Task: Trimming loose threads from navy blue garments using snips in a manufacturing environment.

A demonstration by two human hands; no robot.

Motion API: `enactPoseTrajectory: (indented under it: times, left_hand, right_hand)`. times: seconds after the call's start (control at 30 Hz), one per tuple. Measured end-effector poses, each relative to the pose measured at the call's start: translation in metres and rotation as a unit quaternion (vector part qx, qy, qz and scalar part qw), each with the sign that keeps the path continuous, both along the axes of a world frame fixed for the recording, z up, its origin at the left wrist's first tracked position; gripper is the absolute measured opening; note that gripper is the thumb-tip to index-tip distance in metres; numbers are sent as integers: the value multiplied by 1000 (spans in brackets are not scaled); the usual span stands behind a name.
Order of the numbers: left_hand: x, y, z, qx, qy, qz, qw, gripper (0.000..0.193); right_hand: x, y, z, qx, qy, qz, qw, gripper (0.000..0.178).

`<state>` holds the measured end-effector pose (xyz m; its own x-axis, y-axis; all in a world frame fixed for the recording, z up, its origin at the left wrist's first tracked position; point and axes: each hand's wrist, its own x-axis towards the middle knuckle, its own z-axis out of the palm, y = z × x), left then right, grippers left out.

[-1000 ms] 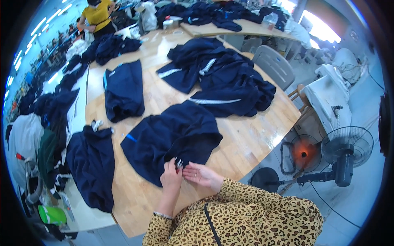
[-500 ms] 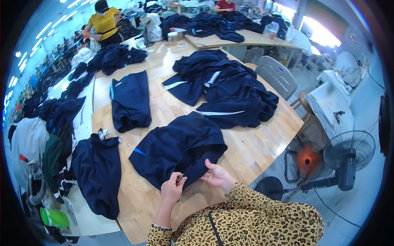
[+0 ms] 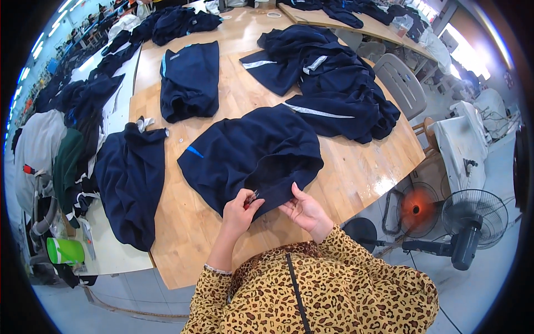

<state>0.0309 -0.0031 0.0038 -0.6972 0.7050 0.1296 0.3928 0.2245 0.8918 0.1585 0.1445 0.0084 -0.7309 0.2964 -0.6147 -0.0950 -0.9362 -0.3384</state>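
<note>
Near centre: navy fabric garment [image 3: 222, 150] | left hand [image 3: 238, 212] clamped on small metallic tool [image 3: 255, 196]; right hand [image 3: 307, 212] apart, at hem [image 3: 278, 196], grip unclear | handling apparently under way, completion indeterminable

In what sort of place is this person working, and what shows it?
Probably a garment workshop: a navy garment and a heap of similar ones lie on the wooden worktable, and more dark cloth is piled to its left.
</note>
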Motion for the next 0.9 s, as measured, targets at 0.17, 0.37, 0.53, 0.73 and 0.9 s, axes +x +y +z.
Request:
enactPoseTrajectory:
  times: [0.17,0.37,0.53,0.73,0.9]
  left_hand:
    - [3,0,-8,11,-11,6,1000,21]
    - [28,10,5,126,105,-45,985,23]
    - [35,14,-13,147,175,-24,973,34]
    - [29,15,-22,170,-83,42,981,10]
    - [24,16,-1,200,-44,-12,979,4]
  right_hand:
    - [1,-4,7,-9,-6,-5,1000,30]
    - [5,-14,6,60,-14,-6,998,17]
    - [4,-17,8,54,-70,27,996,13]
    - [-7,-18,20,20,-50,7,999,16]
    - [-4,-17,15,38,-58,5,998,19]
